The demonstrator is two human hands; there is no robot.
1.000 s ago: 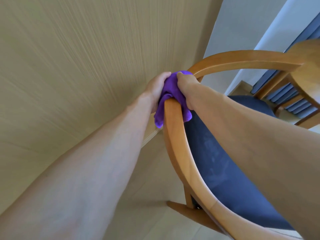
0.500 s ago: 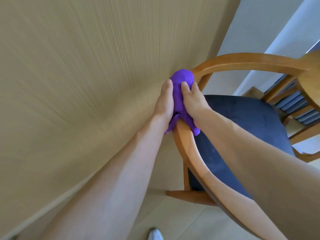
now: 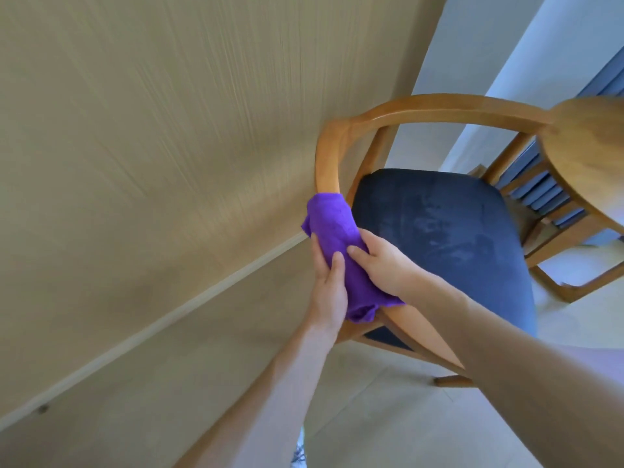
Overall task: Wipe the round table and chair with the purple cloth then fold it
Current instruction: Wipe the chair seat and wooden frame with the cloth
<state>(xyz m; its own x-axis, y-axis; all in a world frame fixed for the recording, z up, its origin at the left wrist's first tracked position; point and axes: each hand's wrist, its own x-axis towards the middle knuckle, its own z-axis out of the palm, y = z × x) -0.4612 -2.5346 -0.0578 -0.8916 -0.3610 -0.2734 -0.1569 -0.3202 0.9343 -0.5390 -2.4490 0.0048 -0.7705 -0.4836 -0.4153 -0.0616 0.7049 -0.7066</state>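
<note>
Head view, looking down: the purple cloth (image 3: 341, 251) is wrapped over the curved wooden rail of the chair (image 3: 439, 108), at centre frame, and covers the rail from just below its bare upper bend down to where the light wood shows again at the lower right of the cloth. Left hand (image 3: 329, 288) grips the cloth from the left side, thumb lying along its top face, the other fingers curled round the far side of the rail and mostly hidden. Right hand (image 3: 381, 265) grips the same cloth from the right, thumb tip pressed on the top face just beside the left thumb, fingers curled over the seat-side edge. The two thumbs lie near each other but do not touch. A bunched end of the cloth hangs below the rail between the wrists.

Chair seat (image 3: 449, 238) is dark blue upholstery with pale smudges, at right of centre. A round wooden table edge (image 3: 594, 146) enters at upper right, over the far end of the rail. A beige textured wall (image 3: 152, 146) fills the left half of the frame, with a pale skirting strip (image 3: 162, 324) running diagonally at its foot. Light floor tiles (image 3: 398, 423) occupy the lower centre. No containers are in view.
</note>
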